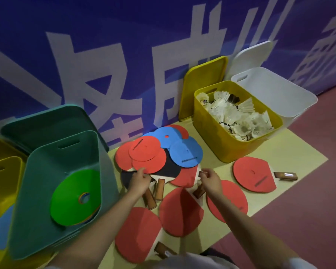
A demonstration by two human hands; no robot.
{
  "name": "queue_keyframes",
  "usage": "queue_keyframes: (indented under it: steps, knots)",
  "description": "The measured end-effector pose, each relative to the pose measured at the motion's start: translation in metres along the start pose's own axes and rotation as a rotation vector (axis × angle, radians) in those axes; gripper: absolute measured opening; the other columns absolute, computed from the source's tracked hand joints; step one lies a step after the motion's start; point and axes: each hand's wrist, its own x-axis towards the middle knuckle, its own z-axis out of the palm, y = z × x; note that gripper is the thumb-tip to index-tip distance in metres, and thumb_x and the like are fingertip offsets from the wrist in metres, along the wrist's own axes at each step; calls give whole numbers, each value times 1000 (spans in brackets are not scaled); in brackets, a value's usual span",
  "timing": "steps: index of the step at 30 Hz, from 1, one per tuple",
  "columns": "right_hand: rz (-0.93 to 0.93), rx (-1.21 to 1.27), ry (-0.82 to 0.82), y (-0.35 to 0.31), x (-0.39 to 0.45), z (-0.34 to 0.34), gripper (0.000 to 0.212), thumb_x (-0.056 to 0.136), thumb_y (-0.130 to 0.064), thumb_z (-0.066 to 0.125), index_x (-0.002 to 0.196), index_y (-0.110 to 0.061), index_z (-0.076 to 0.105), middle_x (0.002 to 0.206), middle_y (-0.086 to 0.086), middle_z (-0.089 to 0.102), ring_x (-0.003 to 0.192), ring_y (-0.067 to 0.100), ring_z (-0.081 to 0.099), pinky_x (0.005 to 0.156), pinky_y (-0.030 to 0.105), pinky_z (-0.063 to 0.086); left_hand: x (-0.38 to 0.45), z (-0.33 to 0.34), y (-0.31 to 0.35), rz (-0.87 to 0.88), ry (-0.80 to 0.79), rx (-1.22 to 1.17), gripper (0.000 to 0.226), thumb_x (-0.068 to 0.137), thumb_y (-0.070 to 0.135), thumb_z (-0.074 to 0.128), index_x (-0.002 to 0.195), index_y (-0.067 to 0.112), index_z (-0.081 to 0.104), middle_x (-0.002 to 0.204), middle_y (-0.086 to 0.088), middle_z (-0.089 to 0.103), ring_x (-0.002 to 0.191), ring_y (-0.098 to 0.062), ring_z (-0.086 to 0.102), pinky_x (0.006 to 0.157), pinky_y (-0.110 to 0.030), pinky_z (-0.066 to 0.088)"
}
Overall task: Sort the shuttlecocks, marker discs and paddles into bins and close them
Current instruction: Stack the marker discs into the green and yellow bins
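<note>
You look about halfway, judging by the layout. The shuttlecocks (239, 115) already fill the yellow bin (217, 140) at upper right, and a green disc (76, 197) lies in the teal bin (47, 220) at left. The white bin (291, 101) behind shows nothing inside. Red and blue discs (159, 150) are piled mid-frame over paddles (180, 210) on the mat (279, 152). Your left hand (139, 181) pinches a red disc's edge; your right hand (209, 178) pinches a small brown piece, apparently a paddle handle. No bin is closed yet.
</note>
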Motion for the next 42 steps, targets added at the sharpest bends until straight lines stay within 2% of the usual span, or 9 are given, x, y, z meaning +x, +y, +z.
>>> queue_keyframes:
  steps: [4,6,8,12,20,29,35,38,42]
  knots:
    - [-14,-60,-4,-27,40,-7,44,89,-22,50,131,-10,48,111,9,62,84,26,63,73,35,49,37,0,10,-112,65,-59,51,92,14,47,142,13,38,130,-10,55,102,-32,61,91,-43,51]
    - [-28,-125,-25,-36,62,-7,54,90,-21,51,140,-5,39,129,15,53,106,31,58,85,37,47,45,0,22,-194,105,-117,47,94,15,46,140,12,40,114,-9,59,89,-30,62,84,-41,53]
    - [9,-206,-67,-36,86,-4,65,90,-27,53,147,-6,28,141,17,44,127,35,45,99,41,42,55,-1,28,-239,163,-66,45,95,18,47,138,9,43,119,-13,60,102,-32,60,87,-38,47]
    - [54,-204,-165,-41,110,5,74,91,-30,55,150,-6,17,143,19,40,129,37,42,99,42,41,79,-6,38,-219,213,96,51,94,21,52,142,9,39,136,-16,52,121,-35,51,99,-42,42]
    - [-59,78,-97,-43,114,28,38,91,-18,51,127,-10,51,122,11,62,111,29,59,84,36,49,136,-2,35,-334,181,57,67,87,32,60,145,10,34,140,-18,49,125,-38,48,105,-47,39]
    - [29,6,-148,-10,109,36,30,98,-19,47,122,-3,55,120,16,61,113,34,56,85,34,44,153,9,29,-325,177,419,89,81,42,68,150,19,17,144,-18,40,131,-40,36,106,-50,33]
    - [-28,0,-166,0,107,34,35,99,-25,48,128,-5,53,124,14,60,115,32,56,81,28,40,160,-9,23,-321,138,417,106,68,46,80,150,29,15,143,-18,38,132,-41,29,104,-50,32]
    - [-62,-33,-146,2,105,35,37,99,-24,48,131,-5,50,124,14,60,115,32,56,82,28,41,155,-19,16,-268,160,392,102,65,42,81,147,33,21,141,-16,39,133,-40,28,107,-52,31]
    - [-64,-39,-112,5,102,38,37,99,-22,48,132,-5,48,124,14,60,114,32,56,87,33,44,151,-26,-3,-127,212,207,68,67,21,67,131,32,46,114,-7,61,105,-31,58,90,-50,51]
